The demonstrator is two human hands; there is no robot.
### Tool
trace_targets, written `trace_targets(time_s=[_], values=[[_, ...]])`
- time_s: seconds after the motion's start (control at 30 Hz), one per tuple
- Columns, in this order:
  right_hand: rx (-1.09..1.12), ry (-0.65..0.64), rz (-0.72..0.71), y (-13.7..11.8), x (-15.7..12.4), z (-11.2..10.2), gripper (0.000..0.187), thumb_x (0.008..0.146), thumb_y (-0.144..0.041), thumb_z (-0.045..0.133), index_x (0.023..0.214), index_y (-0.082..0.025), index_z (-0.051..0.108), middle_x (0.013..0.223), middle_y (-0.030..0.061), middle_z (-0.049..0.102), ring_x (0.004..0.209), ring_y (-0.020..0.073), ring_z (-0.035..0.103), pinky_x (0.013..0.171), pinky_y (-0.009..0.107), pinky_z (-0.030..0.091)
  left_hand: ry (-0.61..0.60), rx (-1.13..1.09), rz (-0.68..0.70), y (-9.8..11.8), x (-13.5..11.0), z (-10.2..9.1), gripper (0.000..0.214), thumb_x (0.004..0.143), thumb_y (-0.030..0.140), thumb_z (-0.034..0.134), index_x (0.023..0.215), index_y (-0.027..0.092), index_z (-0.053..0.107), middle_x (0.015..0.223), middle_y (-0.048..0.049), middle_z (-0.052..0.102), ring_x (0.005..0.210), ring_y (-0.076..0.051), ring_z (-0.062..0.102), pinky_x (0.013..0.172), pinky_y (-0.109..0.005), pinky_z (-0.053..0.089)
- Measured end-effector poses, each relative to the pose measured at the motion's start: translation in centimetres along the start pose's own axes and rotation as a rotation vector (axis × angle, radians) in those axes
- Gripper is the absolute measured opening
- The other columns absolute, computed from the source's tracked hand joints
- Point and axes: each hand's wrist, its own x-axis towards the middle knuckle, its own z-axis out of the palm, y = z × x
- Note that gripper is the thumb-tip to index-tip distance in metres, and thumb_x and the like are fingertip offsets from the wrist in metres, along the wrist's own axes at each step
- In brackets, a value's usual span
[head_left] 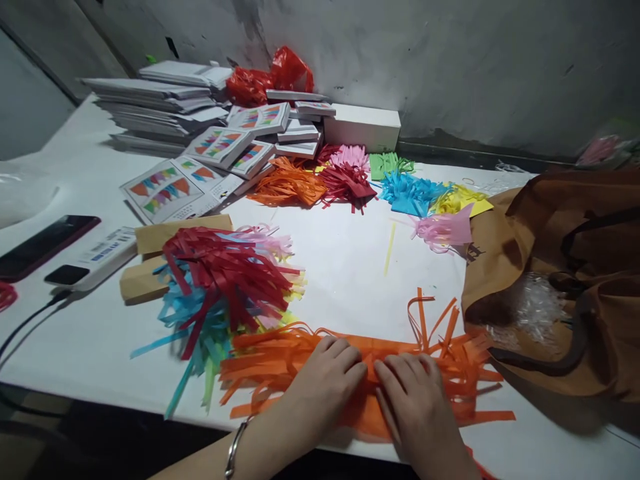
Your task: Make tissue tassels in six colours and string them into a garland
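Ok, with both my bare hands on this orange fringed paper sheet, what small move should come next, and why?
Perhaps gather the middle of the orange fringed paper sheet: your left hand and right hand rest there, and its strips spread out to both sides.

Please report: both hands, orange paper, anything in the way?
Left hand, right hand: both on the orange paper, near its middle. Fringe spread at both ends. Brown bag close at right, dark red tassels at left.

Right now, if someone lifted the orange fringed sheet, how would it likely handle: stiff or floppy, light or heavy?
The orange fringed sheet would probably be floppy, since its strips bend and curl. It is likely light, as it looks paper-thin. Its overlapping strips might tangle when pulled.
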Motion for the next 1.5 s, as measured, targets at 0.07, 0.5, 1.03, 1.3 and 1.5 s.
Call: trace_targets(time_s=[0.07,0.5,1.03,1.3,1.5], values=[[-0.024,0.008,-0.023,0.3,-0.4,0.2,0.032,0.103,-0.017,0.034,0.105,-0.017,0.066,0.098,0.0080,0.072,0.095,0.0245,0.060,0.097,0.046,0.033,0.021,-0.041,-0.011,-0.3,-0.6,-0.2,0.008,0.090,0.013,0.063,0.094,0.020,0.063,0.092,-0.0025,0.066,0.086,-0.020,0.055,0.084,-0.037,0.037],[-0.272,-0.246,0.268,2.0,1.3,-0.5,0.029,0.099,-0.021,0.044,0.073,-0.022,0.056,0.076,0.0051,0.057,0.074,0.0252,0.051,0.074,0.043,0.034,-0.191,0.197,-0.365,-0.5,1.4,-2.0,0.021,0.090,0.009,0.054,0.077,0.017,0.068,0.085,-0.0079,0.065,0.076,-0.023,0.055,0.071,-0.041,0.034],[0.057,-0.051,-0.059,0.3,2.2,0.0,0.028,0.100,-0.009,0.040,0.086,-0.017,0.062,0.078,0.0040,0.062,0.076,0.0188,0.052,0.085,0.039,0.034,0.036,0.151,-0.170,-0.2,1.0,-2.0,0.013,0.083,0.023,0.069,0.095,0.019,0.064,0.111,-0.0074,0.066,0.098,-0.027,0.055,0.087,-0.045,0.035],[0.043,-0.079,-0.143,0.0,1.6,-0.1,0.037,0.101,-0.008,0.030,0.087,-0.015,0.064,0.072,0.0041,0.058,0.071,0.0191,0.048,0.080,0.037,0.037,0.024,0.033,-0.023,-0.4,0.0,-1.1,0.015,0.078,0.019,0.071,0.074,0.019,0.056,0.081,-0.0006,0.062,0.079,-0.019,0.048,0.082,-0.041,0.031],[0.043,0.003,-0.110,1.6,-0.6,-0.8,0.034,0.101,-0.010,0.033,0.100,-0.017,0.067,0.090,0.0079,0.067,0.094,0.0235,0.057,0.099,0.045,0.037,0.075,-0.029,-0.049,-0.7,-1.2,-0.7,0.009,0.084,0.016,0.066,0.079,0.022,0.062,0.079,0.0022,0.063,0.081,-0.018,0.049,0.086,-0.042,0.030]])
